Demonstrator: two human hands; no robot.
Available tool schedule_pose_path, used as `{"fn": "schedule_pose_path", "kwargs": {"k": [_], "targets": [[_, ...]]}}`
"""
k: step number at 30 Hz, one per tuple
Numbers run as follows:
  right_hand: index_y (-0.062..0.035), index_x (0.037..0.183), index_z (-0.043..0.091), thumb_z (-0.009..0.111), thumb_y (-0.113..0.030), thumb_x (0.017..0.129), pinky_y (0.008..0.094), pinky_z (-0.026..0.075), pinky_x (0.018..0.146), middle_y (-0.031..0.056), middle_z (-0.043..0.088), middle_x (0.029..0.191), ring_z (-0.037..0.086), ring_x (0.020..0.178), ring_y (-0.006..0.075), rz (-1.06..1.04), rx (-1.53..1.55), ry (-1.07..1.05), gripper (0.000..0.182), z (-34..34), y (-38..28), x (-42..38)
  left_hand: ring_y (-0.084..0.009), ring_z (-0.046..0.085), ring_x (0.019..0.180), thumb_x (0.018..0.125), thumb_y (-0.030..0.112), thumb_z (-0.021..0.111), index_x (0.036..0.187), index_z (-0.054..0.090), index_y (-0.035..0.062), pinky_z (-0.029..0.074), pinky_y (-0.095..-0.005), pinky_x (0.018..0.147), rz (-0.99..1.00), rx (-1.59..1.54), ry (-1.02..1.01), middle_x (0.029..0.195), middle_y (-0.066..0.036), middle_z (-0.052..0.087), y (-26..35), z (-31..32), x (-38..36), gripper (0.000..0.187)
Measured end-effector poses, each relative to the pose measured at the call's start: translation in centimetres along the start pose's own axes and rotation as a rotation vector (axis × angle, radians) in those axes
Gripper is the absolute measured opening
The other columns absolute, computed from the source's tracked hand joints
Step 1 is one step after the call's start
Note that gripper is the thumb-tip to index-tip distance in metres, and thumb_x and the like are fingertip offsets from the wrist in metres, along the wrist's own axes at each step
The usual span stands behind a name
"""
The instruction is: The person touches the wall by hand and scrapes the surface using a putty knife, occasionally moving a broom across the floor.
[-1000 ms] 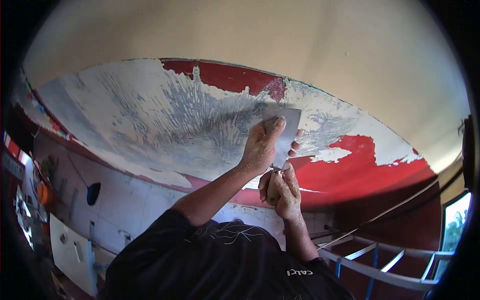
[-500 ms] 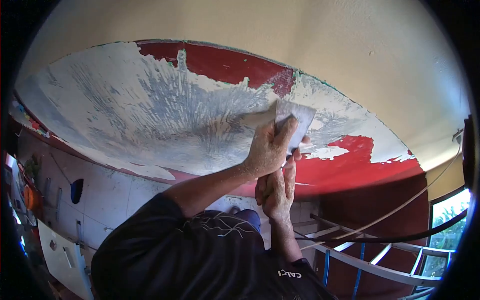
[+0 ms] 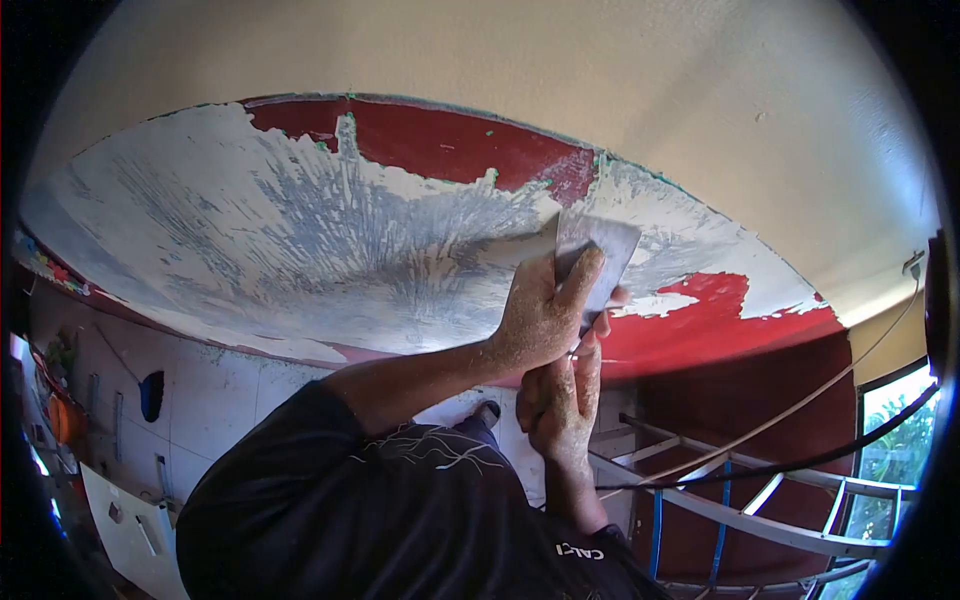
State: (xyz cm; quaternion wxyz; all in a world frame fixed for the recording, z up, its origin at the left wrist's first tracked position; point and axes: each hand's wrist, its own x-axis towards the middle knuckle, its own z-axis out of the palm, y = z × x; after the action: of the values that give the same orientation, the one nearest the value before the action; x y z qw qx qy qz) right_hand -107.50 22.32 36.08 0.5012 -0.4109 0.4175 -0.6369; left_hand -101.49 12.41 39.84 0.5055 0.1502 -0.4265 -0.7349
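My left hand [image 3: 538,315] grips a wide metal scraper blade [image 3: 600,245], with its thumb laid along the near face and fingertips showing past the right edge. The blade's top edge is against the patchy white and grey coating [image 3: 340,230] on the red surface. Just below, my right hand [image 3: 565,400] is closed around the scraper's lower end, two fingers reaching up along it and the others curled. The handle is mostly hidden by the hands. Pale dust or residue covers both hands.
Bare red areas [image 3: 450,138] border the coating, beneath a cream wall [image 3: 500,50]. A metal ladder [image 3: 770,520] stands at lower right, with a cable [image 3: 800,425] crossing above it. At lower left are a blue-black brush head [image 3: 152,396], a white panel [image 3: 125,525] and an orange object [image 3: 67,420].
Both hands and the scraper appear slightly lower and further right. The view has shifted a little, and a foot shows more clearly below the surface.
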Motion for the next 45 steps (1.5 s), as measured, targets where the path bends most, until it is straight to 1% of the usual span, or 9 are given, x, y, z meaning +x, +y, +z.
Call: {"fn": "schedule_pose_path", "kwargs": {"k": [3,4,17,20,23,30,33,41,45], "targets": [[-0.0169,0.148,-0.006,0.036,-0.020,0.101,0.0191,0.033,0.036,0.0003,0.044,0.056,0.039,0.040,0.0053,0.001,-0.029,-0.014,0.063,-0.2,-0.3,-0.3,-0.0085,0.059,0.053,0.098,0.032,0.046,0.092,0.057,-0.0023,0.044,-0.0219,0.039,-0.032,-0.040,-0.022,0.076,-0.010,0.065,0.5,0.3,-0.1,0.037],[-0.0169,0.148,-0.006,0.036,-0.020,0.101,0.0190,0.032,0.035,0.0008,0.044,0.055,0.038,0.039,0.0056,-0.008,-0.121,0.021,0.062,-0.2,-0.1,-0.6,-0.0116,0.059,0.053,0.098,0.034,0.045,0.099,0.054,-0.0024,0.046,-0.0243,0.042,-0.062,-0.008,-0.024,0.080,-0.013,0.066,0.7,0.2,-0.3,0.037],[-0.0210,0.148,-0.011,0.036,-0.020,0.101,0.0191,0.030,0.035,-0.0005,0.040,0.055,0.033,0.038,0.0055,0.005,-0.084,0.030,0.066,0.9,-1.3,-0.2,-0.0110,0.058,0.053,0.097,0.036,0.048,0.096,0.055,-0.0016,0.047,-0.0251,0.044,-0.085,-0.064,-0.040,0.080,-0.012,0.066,1.5,0.2,0.1,0.039],[-0.0100,0.143,0.016,0.039,-0.022,0.099,0.0188,0.029,0.030,0.0018,0.042,0.056,0.033,0.034,0.0057,-0.068,-0.085,0.069,0.051,1.3,-1.0,-0.7,-0.0117,0.058,0.052,0.097,0.035,0.048,0.096,0.055,-0.0019,0.047,-0.0253,0.043,0.001,-0.012,-0.042,0.078,-0.012,0.066,0.6,0.2,-0.1,0.037],[-0.0235,0.148,-0.010,0.035,-0.019,0.101,0.0196,0.032,0.035,0.0002,0.043,0.055,0.035,0.039,0.0054,0.026,-0.027,0.012,0.065,0.9,-1.5,-0.2,-0.0124,0.058,0.051,0.097,0.034,0.048,0.097,0.054,-0.0028,0.046,-0.0254,0.042,-0.049,-0.076,-0.028,0.078,-0.012,0.065,1.5,0.3,0.3,0.037],[-0.0225,0.148,-0.011,0.034,-0.016,0.102,0.0191,0.032,0.036,-0.0004,0.041,0.056,0.034,0.039,0.0051,0.050,-0.089,0.065,0.065,1.6,-1.9,-0.2,-0.0115,0.057,0.049,0.098,0.032,0.047,0.096,0.055,-0.0034,0.045,-0.0248,0.041,0.070,0.036,-0.073,0.076,-0.013,0.064,1.4,0.0,0.6,0.037],[-0.0219,0.148,-0.010,0.035,-0.016,0.101,0.0195,0.032,0.036,-0.0006,0.042,0.056,0.035,0.039,0.0055,0.026,-0.037,-0.005,0.065,0.9,-1.6,-0.4,-0.0109,0.057,0.050,0.098,0.032,0.047,0.098,0.055,-0.0030,0.046,-0.0244,0.041,-0.044,-0.044,-0.038,0.076,-0.012,0.064,1.5,0.3,0.2,0.036],[-0.0233,0.149,-0.008,0.035,-0.015,0.101,0.0194,0.032,0.037,-0.0001,0.042,0.054,0.036,0.039,0.0060,-0.105,-0.098,-0.019,0.064,2.4,-2.4,0.1,-0.0112,0.057,0.050,0.098,0.035,0.047,0.101,0.056,-0.0042,0.045,-0.0244,0.041,-0.018,0.009,-0.084,0.074,-0.011,0.064,4.7,0.7,0.6,0.040],[-0.0238,0.148,-0.012,0.036,-0.016,0.101,0.0192,0.032,0.037,-0.0001,0.042,0.055,0.037,0.040,0.0057,-0.027,-0.072,-0.009,0.068,1.3,-0.8,-0.5,-0.0094,0.057,0.048,0.097,0.036,0.047,0.080,0.060,-0.0028,0.045,-0.0238,0.040,0.016,0.090,-0.016,0.066,-0.008,0.064,1.3,-0.4,-0.1,0.044]]}}
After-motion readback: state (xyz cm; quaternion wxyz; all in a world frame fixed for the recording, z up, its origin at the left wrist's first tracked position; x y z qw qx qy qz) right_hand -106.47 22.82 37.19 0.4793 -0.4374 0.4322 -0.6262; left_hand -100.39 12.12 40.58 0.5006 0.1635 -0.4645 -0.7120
